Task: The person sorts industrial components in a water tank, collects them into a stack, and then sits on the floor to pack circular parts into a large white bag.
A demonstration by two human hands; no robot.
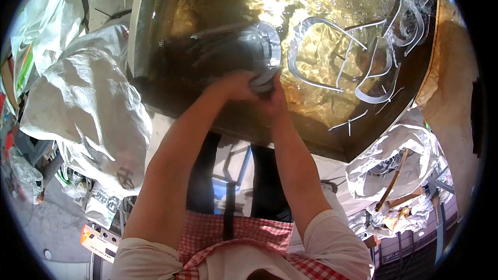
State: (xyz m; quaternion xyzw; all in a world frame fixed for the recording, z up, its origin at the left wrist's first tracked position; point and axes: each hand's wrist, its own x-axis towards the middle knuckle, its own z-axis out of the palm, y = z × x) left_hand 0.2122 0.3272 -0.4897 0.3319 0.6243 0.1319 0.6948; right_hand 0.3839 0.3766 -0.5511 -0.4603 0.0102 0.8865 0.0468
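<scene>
Both my hands are closed on the near end of a stack of curved grey strips (267, 46), nested together into a U shape. My left hand (236, 85) grips it from the left and my right hand (275, 101) from the right. The stack is over or partly in the water of a metal tank (136, 26); how deep it sits I cannot tell. Just right of it, a loose U-shaped grey strip (294, 54) lies in the water. Thin straight rods and more curved strips (374, 96) are tangled farther right. My fingertips are partly hidden.
Water churns with bubbles at the tank's far right corner. A bulging white woven sack (85, 88) stands against the left side. At the near right is an open white sack (363, 176) with a wooden stick (392, 179) across it. An orange and white box (96, 241) is at lower left.
</scene>
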